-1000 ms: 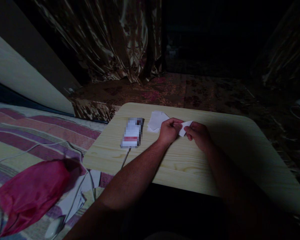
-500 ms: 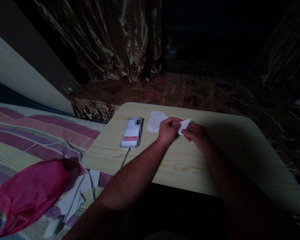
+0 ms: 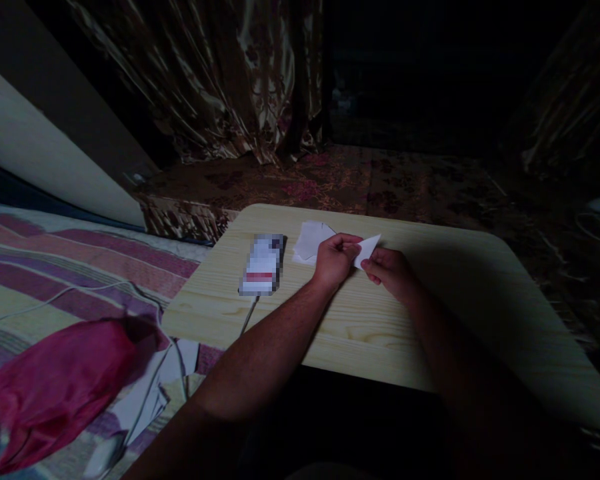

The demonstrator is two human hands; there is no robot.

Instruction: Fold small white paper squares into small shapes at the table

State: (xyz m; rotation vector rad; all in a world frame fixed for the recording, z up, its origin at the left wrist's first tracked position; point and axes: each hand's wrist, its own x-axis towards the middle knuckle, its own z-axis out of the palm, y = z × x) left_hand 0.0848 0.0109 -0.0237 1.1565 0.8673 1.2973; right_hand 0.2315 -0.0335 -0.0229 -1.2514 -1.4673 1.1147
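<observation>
Between my hands is a small piece of white paper (image 3: pixel 367 251), folded to a pointed corner that sticks up. My left hand (image 3: pixel 334 259) is closed on its left side, with thumb and fingers pinching it. My right hand (image 3: pixel 387 270) pinches the lower right edge between thumb and fingers. Both hands are just above the light wooden table (image 3: pixel 375 320). Left of my left hand lies a loose stack of white paper sheets (image 3: pixel 310 240), partly hidden behind that hand.
A phone (image 3: pixel 261 265), blurred over, lies on the table's left with a cable plugged in. On the striped bed (image 3: pixel 25 267) are a pink bag (image 3: pixel 65 387), white paper pieces (image 3: pixel 145 400), and a white plug (image 3: pixel 105 455). Patterned curtains (image 3: pixel 260 80) hang behind.
My right hand has shifted slightly down along the paper's edge, and more of the paper's face shows between my hands. My left hand keeps its grip.
</observation>
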